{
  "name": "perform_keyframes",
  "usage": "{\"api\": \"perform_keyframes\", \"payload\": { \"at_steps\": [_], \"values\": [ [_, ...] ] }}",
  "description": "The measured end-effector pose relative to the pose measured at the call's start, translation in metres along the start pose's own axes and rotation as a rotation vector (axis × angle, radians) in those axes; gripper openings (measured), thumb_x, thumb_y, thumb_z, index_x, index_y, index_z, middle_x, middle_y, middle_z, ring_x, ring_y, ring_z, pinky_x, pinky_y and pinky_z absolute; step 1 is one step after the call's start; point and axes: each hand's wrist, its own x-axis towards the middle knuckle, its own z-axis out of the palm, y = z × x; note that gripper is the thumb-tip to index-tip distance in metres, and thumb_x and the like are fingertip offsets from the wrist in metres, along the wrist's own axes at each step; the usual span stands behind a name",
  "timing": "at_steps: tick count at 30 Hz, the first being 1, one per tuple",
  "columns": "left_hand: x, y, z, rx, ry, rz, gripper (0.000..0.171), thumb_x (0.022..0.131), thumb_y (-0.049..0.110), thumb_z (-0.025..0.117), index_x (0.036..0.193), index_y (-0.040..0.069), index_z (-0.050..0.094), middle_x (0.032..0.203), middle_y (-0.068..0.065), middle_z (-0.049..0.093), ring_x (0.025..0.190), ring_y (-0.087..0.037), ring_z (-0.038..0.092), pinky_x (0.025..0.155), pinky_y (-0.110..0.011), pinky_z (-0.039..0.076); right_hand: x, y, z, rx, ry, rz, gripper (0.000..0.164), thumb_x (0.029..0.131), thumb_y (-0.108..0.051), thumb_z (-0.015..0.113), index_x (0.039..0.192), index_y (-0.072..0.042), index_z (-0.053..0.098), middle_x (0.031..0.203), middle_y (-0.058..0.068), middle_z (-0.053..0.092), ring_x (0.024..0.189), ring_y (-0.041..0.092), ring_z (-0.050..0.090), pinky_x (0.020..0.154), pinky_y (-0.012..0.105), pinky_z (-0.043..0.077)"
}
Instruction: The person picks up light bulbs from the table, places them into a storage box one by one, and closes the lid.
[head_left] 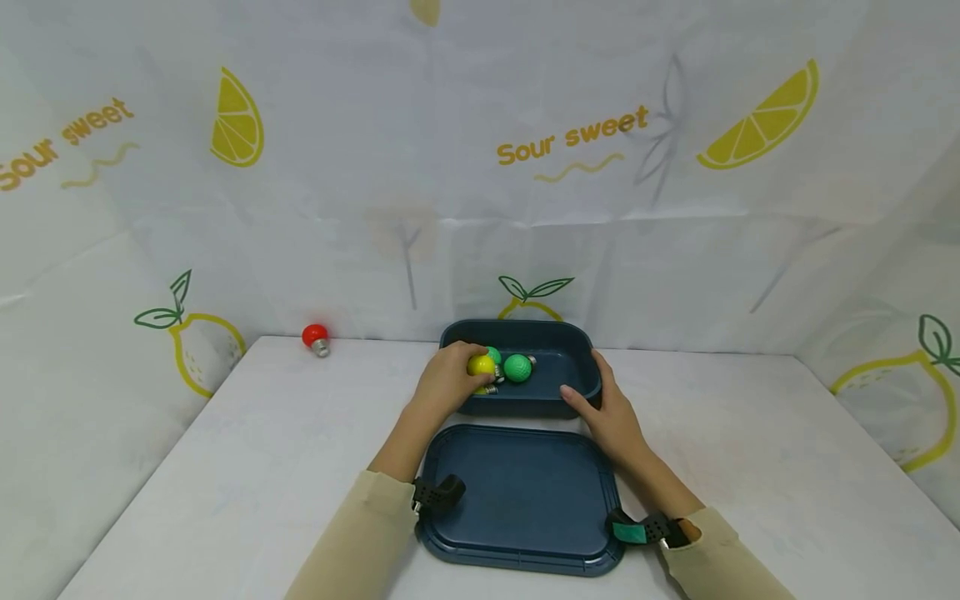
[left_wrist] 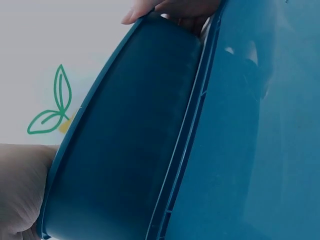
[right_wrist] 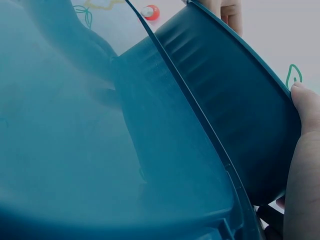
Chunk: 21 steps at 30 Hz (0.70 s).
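A dark blue box [head_left: 551, 408] stands at the back of the table with small ball-shaped bulbs inside. My left hand [head_left: 442, 379] reaches over its left side and pinches a yellow bulb [head_left: 481, 365] between thumb and fingers. Beside that lie a green bulb [head_left: 517, 367], a second green bulb [head_left: 493, 355] partly hidden, and another yellow bulb [head_left: 481, 390] under the hand. My right hand [head_left: 611, 417] grips the box's right side, thumb over the rim and fingers along the outer wall. In the right wrist view the right thumb [right_wrist: 302, 102] lies at the rim.
A flat dark blue lid [head_left: 521, 500] lies just in front of the box, between my forearms. A red bulb [head_left: 316, 337] with a metal base lies at the table's back left edge. A white lemon-printed cloth [head_left: 337, 250] hangs behind the table.
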Motion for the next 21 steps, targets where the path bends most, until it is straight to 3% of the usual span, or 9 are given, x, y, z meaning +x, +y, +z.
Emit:
{"api": "perform_keyframes", "payload": {
  "at_steps": [15,21],
  "values": [
    [0.0,-0.0039,0.001,-0.02,0.022,0.032,0.044,0.093,0.03,0.074,0.131,0.01,0.067,0.129,-0.011,0.068,0.117,-0.027,0.064,0.1,-0.043,0.054,0.0002,-0.001,-0.0003,-0.004,-0.005,-0.001,0.088,0.099,-0.052,0.055,0.164,-0.022,0.004,0.167,0.022,0.022,0.151,0.046,0.028,0.119,0.067,0.027],
    [0.0015,-0.0081,-0.0042,-0.11,0.041,0.055,0.043,0.096,0.032,0.07,0.133,0.011,0.066,0.131,-0.01,0.067,0.117,-0.026,0.064,0.099,-0.043,0.055,0.0,0.0,-0.0002,-0.001,-0.006,0.004,0.087,0.099,-0.052,0.055,0.164,-0.023,0.004,0.167,0.021,0.022,0.151,0.046,0.028,0.119,0.066,0.027]
  ]
}}
